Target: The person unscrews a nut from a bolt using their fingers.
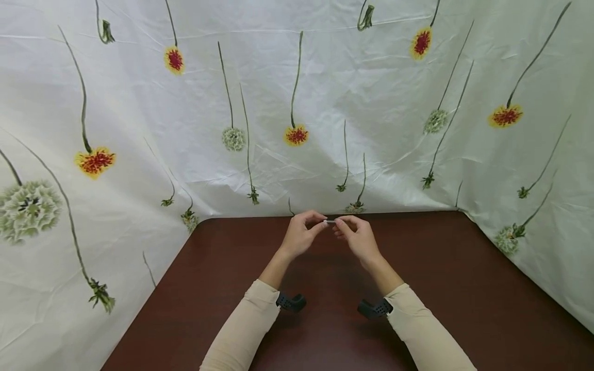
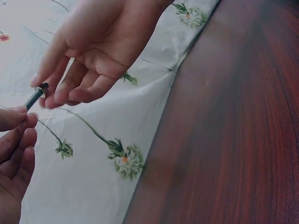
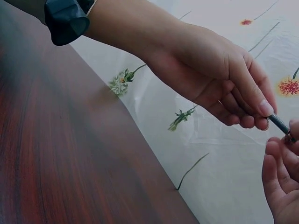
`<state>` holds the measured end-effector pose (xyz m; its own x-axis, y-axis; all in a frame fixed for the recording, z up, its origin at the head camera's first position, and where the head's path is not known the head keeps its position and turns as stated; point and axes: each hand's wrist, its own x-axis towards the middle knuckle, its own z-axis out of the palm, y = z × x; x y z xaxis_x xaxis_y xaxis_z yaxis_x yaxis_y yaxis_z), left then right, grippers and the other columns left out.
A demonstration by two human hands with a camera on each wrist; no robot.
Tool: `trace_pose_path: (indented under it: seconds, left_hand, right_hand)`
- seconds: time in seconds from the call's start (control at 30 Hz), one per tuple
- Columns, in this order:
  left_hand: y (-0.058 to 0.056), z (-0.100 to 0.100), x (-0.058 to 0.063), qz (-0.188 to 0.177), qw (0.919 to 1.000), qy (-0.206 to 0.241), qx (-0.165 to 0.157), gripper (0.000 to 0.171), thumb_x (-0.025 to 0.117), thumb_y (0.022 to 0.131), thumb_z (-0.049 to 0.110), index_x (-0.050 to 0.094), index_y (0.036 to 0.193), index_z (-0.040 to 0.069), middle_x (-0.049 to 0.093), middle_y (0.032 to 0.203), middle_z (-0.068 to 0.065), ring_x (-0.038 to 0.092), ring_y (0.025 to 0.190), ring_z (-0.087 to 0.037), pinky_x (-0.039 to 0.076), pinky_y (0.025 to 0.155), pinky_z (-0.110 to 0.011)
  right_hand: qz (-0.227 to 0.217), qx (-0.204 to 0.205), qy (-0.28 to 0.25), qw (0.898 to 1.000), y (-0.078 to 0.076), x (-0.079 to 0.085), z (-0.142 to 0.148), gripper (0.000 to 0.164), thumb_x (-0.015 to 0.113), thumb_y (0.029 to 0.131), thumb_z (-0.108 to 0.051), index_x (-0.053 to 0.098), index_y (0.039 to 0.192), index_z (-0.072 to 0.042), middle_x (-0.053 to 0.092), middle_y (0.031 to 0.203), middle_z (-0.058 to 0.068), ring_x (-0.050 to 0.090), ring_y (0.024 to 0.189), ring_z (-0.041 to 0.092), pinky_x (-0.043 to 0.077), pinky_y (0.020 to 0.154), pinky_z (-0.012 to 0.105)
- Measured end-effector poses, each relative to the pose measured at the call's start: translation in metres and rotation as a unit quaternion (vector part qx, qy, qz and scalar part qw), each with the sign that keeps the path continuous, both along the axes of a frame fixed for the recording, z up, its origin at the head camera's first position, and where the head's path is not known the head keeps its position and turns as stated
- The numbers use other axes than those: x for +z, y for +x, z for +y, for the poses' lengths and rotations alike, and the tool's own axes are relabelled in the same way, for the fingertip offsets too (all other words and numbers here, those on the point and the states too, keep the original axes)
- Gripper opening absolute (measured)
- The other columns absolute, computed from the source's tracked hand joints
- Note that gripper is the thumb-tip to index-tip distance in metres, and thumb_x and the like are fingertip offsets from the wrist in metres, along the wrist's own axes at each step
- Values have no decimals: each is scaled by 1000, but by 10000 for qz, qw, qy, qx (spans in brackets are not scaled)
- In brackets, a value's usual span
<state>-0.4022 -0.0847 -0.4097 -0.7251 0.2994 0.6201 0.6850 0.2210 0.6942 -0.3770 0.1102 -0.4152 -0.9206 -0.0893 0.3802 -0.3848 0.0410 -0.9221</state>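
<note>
A small metal bolt (image 2: 33, 100) with a threaded shank spans the gap between both hands' fingertips, held above the far end of the table. My left hand (image 1: 298, 237) pinches one end of its shank (image 3: 279, 123) between thumb and index finger. At the other end, the fingertips of my right hand (image 1: 359, 239) close around a small ring-like metal piece (image 2: 42, 90) on the bolt. Whether that piece is a nut or a washer I cannot tell. In the right wrist view, the right fingers partly cover this end.
A dark reddish-brown wooden table (image 1: 223, 278) lies under both forearms. Behind it and along its sides hangs a white cloth (image 1: 264, 77) printed with flowers. Dark wrist bands (image 1: 291, 303) sit at the cuffs of light sleeves.
</note>
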Motion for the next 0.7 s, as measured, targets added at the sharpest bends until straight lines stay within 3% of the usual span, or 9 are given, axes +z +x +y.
trace_pose_path:
  seconds: [0.13,0.27,0.47,0.57,0.63,0.7]
  left_hand:
    - [-1,1,1,35,10000,40,20,14,75,96,6,75,107,-2,76,100,-11,70,90,-26,54,79,-44]
    - [2,3,3,54,9999,33,80,12,73,95,-2,73,106,-4,75,101,-19,70,91,-34,54,80,-50]
    - [24,4,21,84,10000,21,48,11,71,95,-6,71,105,-10,74,99,-21,70,91,-37,54,80,-49]
    - [32,4,28,134,9999,12,-3,11,71,95,-5,71,105,-10,74,98,-20,70,89,-35,54,78,-44]
    - [33,3,29,153,9999,27,-14,11,71,95,-5,72,105,-9,74,99,-20,70,89,-35,54,78,-42]
    - [23,1,23,134,9999,35,-23,11,72,95,-1,73,106,-6,75,100,-17,70,90,-32,54,79,-41]
  right_hand:
    - [220,-12,69,9997,0,2,0,25,64,104,-6,65,126,6,68,108,26,69,94,31,57,86,38]
    - [95,63,-46,9999,2,3,0,33,63,103,-2,60,135,2,64,118,30,69,101,38,57,89,42]
    - [16,-37,16,10000,4,3,-1,31,61,107,-18,63,126,6,67,114,27,66,103,44,57,89,40]
    - [80,-29,20,10000,3,3,-1,27,61,107,-15,64,124,7,68,109,24,67,98,37,57,86,35]
    - [85,83,-48,9999,2,3,0,26,60,106,-6,62,128,8,66,113,25,68,96,30,57,87,36]
    - [122,257,-131,9995,2,4,0,32,60,104,0,57,136,6,64,120,26,68,101,33,56,91,41]
